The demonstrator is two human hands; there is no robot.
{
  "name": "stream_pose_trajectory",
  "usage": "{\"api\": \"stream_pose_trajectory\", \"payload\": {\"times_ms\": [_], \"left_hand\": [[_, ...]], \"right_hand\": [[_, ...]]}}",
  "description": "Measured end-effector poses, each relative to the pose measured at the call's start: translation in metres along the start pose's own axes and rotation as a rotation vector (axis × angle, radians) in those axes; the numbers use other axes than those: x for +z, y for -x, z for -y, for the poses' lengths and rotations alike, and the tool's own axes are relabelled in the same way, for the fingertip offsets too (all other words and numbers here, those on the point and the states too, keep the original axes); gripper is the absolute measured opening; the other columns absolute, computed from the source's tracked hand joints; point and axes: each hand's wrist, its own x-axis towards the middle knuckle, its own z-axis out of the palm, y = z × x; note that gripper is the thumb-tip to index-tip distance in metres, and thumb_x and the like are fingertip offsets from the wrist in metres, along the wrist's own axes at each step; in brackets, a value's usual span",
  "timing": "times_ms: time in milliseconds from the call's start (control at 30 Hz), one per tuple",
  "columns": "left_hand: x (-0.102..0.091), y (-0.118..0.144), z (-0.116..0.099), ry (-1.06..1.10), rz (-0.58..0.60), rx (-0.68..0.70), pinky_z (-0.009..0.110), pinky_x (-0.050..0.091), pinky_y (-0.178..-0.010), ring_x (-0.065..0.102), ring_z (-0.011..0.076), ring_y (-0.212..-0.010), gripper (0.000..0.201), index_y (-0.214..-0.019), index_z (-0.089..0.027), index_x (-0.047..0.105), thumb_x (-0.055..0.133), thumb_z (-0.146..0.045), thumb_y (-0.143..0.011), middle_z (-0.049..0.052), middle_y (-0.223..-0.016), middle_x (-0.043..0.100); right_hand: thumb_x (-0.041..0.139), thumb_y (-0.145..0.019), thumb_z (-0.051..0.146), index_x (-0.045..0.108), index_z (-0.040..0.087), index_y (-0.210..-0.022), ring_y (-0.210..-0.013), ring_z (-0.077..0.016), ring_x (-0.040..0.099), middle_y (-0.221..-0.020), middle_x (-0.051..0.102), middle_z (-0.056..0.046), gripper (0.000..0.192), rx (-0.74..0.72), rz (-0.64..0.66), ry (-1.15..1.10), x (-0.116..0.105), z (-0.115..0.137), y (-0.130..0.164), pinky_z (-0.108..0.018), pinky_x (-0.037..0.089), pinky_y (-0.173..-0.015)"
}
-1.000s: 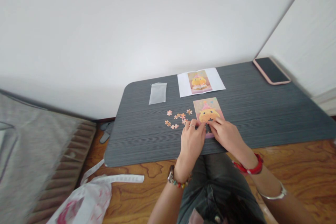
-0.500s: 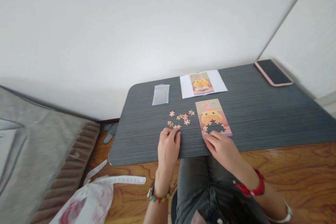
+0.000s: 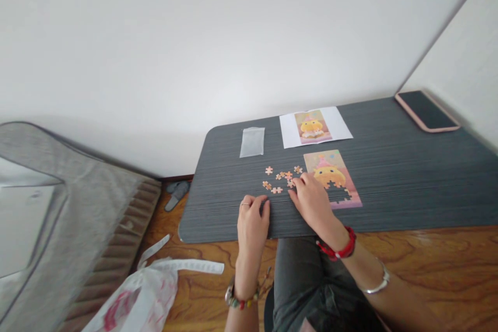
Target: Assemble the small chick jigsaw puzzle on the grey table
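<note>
Several loose jigsaw puzzle pieces lie in a loose cluster on the dark grey table. My right hand reaches over to their right side; its fingertips are at a puzzle piece, thumb and index finger apart. Partly behind that hand lies the puzzle, a yellow animal in a pink hat, with a jagged gap in its lower part. My left hand rests on the table just below the loose pieces, fingers loosely bent and apart, holding nothing visible.
A white sheet with the printed picture lies behind the puzzle, and a clear plastic bag left of it. A pink-edged phone sits at the far right. Slippers and a white plastic bag are on the floor.
My right hand has moved left from the puzzle's lower edge to the loose pieces. My left hand has drawn slightly back from them. The whole view has shifted a little.
</note>
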Motion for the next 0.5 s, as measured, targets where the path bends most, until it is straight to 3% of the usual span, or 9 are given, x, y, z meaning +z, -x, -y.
{"api": "stream_pose_trajectory", "payload": {"times_ms": [233, 500], "left_hand": [[-0.004, -0.007, 0.003, -0.010, 0.013, -0.021, 0.031, 0.048, -0.074, 0.056, 0.0184, -0.080, 0.017, -0.090, -0.018, 0.065, 0.050, -0.022, -0.084, 0.004, -0.082, 0.055], [-0.003, -0.053, -0.001, -0.083, 0.093, 0.060, 0.032, 0.047, -0.080, 0.055, 0.0187, -0.087, 0.022, -0.097, -0.018, 0.065, 0.049, -0.012, -0.083, 0.006, -0.091, 0.056]], "right_hand": [[0.051, -0.083, 0.021, 0.056, 0.018, -0.080, -0.080, -0.0208, 0.054, -0.085, 0.056, -0.009, 0.006, -0.069, 0.018, -0.025, 0.004, -0.006, 0.001, -0.032, 0.041, -0.069], [0.055, -0.080, 0.019, 0.055, 0.016, -0.084, -0.082, -0.0223, 0.054, -0.085, 0.057, -0.009, 0.005, -0.100, 0.058, -0.051, 0.004, -0.007, -0.005, -0.033, 0.042, -0.070]]}}
